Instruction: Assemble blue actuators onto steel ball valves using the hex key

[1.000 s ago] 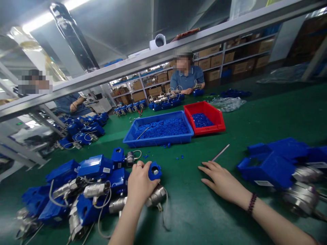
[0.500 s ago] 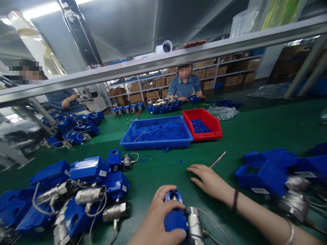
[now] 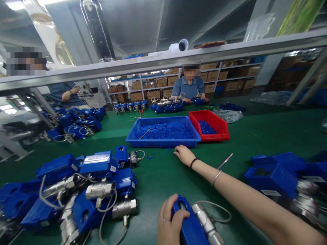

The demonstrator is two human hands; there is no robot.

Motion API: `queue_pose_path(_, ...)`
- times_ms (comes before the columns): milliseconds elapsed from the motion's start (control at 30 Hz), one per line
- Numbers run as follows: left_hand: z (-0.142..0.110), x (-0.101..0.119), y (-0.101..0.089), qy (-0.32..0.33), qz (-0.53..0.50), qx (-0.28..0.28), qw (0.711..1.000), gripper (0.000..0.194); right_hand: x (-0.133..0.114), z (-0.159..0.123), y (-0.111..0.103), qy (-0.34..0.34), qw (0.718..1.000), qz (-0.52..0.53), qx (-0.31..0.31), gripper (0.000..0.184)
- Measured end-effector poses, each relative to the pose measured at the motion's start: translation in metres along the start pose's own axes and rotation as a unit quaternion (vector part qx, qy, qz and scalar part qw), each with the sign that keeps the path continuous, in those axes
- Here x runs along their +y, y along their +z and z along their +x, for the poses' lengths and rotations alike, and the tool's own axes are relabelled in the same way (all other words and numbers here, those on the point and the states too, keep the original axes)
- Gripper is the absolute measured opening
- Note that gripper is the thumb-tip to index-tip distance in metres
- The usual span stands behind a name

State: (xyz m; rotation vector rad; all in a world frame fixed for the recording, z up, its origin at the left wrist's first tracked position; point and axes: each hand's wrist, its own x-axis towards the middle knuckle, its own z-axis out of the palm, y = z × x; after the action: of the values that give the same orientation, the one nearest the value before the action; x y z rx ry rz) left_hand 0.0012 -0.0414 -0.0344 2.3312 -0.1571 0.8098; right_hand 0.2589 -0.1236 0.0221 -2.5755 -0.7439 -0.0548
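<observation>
Left hand: curled around a blue housing [image 3: 191,226], with the digits set apart over its end; the hand [image 3: 168,219] likely steadies the unit against the tabletop [image 3: 148,183].
Metal valve body: fixed along the housing's side away from the left hand, so the fitting [image 3: 205,219] and its looped cable [image 3: 230,216] stay outside the grip.
Right hand: lowered [image 3: 185,156] at the near edge of the blue tray [image 3: 163,143], fingers close together; whether they pinch any of the small blue pieces [image 3: 168,149] there cannot be told.
Red bin: beside the tray, beyond the right hand; both containers [image 3: 217,137] appear placed for easy reach.
Stacked units: left of the left hand [image 3: 97,165].
Green surface: extends past both hands.
Room: beyond the right hand, a seated person [image 3: 189,89], then shelves with cartons [image 3: 153,94].
</observation>
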Motion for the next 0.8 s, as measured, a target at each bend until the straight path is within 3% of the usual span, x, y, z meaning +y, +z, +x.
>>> queue_pose_path(100, 0.001, -0.003, -0.009, 0.034, -0.023, -0.019, 0.999, 0.063, -0.007, -0.030, -0.013, 0.005, 0.997, 0.076, 0.009, 0.010)
queue_pose_path(200, 0.002, -0.004, -0.014, 0.060, -0.033, -0.034, 0.997, 0.066, -0.019, -0.081, -0.030, -0.010, 0.984, 0.175, -0.011, 0.014)
queue_pose_path(267, 0.001, -0.003, -0.017, 0.060, -0.039, -0.031, 0.997, 0.065, -0.029, -0.117, -0.039, -0.041, 0.955, 0.289, -0.058, 0.022)
queue_pose_path(367, -0.003, -0.002, -0.017, 0.046, -0.057, -0.033, 0.997, 0.064, -0.041, -0.155, -0.044, -0.090, 0.903, 0.398, -0.131, 0.017)
queue_pose_path(533, -0.007, 0.000, -0.018, 0.037, -0.057, -0.039, 0.997, 0.062, -0.043, -0.163, -0.028, -0.085, 0.902, 0.416, -0.076, 0.019)
queue_pose_path(667, 0.004, -0.003, -0.024, 0.121, 0.016, -0.027, 0.992, 0.058, -0.039, -0.158, -0.008, -0.026, 0.865, 0.493, -0.093, 0.026)
queue_pose_path(733, 0.013, -0.010, -0.028, 0.180, 0.059, -0.071, 0.979, 0.065, -0.038, -0.159, 0.000, -0.016, 0.853, 0.516, -0.077, 0.023)
queue_pose_path(800, 0.022, -0.020, -0.031, 0.218, 0.094, -0.128, 0.963, 0.074, -0.039, -0.161, 0.003, -0.023, 0.865, 0.499, -0.038, 0.017)
